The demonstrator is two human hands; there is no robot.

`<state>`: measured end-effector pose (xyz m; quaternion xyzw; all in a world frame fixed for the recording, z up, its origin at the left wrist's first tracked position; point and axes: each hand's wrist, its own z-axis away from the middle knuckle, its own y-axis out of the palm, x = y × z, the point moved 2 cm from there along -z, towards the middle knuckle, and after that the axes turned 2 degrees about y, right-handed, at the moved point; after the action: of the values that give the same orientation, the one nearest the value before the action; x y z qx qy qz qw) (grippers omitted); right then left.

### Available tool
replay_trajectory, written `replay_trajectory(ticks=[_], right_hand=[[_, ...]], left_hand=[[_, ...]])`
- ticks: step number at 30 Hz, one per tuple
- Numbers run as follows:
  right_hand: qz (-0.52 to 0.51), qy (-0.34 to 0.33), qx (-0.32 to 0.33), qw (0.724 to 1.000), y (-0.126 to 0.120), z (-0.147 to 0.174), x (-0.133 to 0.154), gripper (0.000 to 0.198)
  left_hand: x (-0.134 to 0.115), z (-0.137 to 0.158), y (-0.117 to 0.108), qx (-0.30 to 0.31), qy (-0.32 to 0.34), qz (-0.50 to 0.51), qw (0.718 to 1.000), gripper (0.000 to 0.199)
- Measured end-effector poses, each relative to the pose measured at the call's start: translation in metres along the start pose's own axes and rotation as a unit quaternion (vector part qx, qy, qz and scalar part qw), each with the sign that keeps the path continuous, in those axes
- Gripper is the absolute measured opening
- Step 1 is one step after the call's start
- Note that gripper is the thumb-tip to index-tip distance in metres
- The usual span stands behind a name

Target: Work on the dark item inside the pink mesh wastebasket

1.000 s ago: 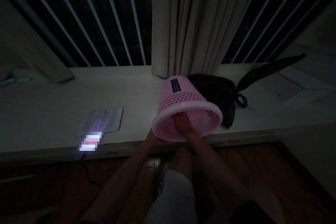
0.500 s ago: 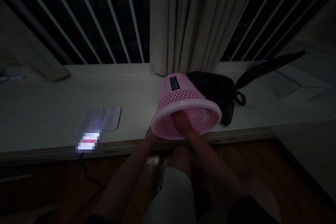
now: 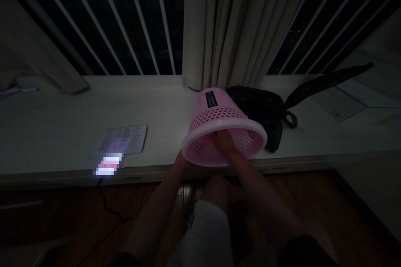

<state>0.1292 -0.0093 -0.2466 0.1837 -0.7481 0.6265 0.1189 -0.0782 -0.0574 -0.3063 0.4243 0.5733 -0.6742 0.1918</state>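
A pink plastic wastebasket (image 3: 216,123) with a perforated band and a dark label lies tipped on the white ledge, its mouth towards me. My left hand (image 3: 182,162) grips the lower left of its rim, with most of the fingers hidden beneath. Inside the mouth is my right hand (image 3: 224,142), reaching towards the bottom; the basket wall and the dim light hide its fingers. Against the right side of the wastebasket rests a knotted black plastic bag (image 3: 258,102), one long end sticking out to the right.
To the left on the ledge (image 3: 163,112) lies a flat, printed pad or booklet (image 3: 136,137). A lit, blurred-out device (image 3: 109,164) with a dark cable (image 3: 106,204) sits at the front edge. Behind hang beige curtains (image 3: 200,29) before barred windows. A pale box-like object (image 3: 354,102) stands far right.
My right hand has gone a little deeper into the wastebasket. The whole view has shifted slightly; my left hand stays at the rim.
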Motion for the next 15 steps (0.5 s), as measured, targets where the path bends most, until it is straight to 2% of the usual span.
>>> replay_trajectory(ticks=[3,6,9,12,15], right_hand=[[0.014,-0.002,-0.026,1.000,0.000,-0.018,-0.014,0.045],[0.019,-0.010,-0.048,0.999,0.011,-0.026,-0.021,0.047],[0.021,-0.032,-0.027,0.999,0.031,-0.021,-0.018,0.046],[0.041,-0.034,0.019,0.998,0.046,-0.015,-0.012,0.043],[0.040,-0.009,0.015,0.999,0.051,-0.017,-0.005,0.042]], left_hand=[[-0.012,0.000,-0.004,0.000,0.005,-0.013,1.000,0.117],[-0.021,0.000,-0.009,-0.016,0.015,-0.012,1.000,0.118],[-0.025,-0.001,-0.011,-0.028,0.008,-0.011,0.999,0.121],[-0.028,-0.001,-0.012,0.008,0.002,-0.048,0.999,0.105],[-0.035,0.000,-0.013,0.050,0.034,-0.077,0.995,0.088]])
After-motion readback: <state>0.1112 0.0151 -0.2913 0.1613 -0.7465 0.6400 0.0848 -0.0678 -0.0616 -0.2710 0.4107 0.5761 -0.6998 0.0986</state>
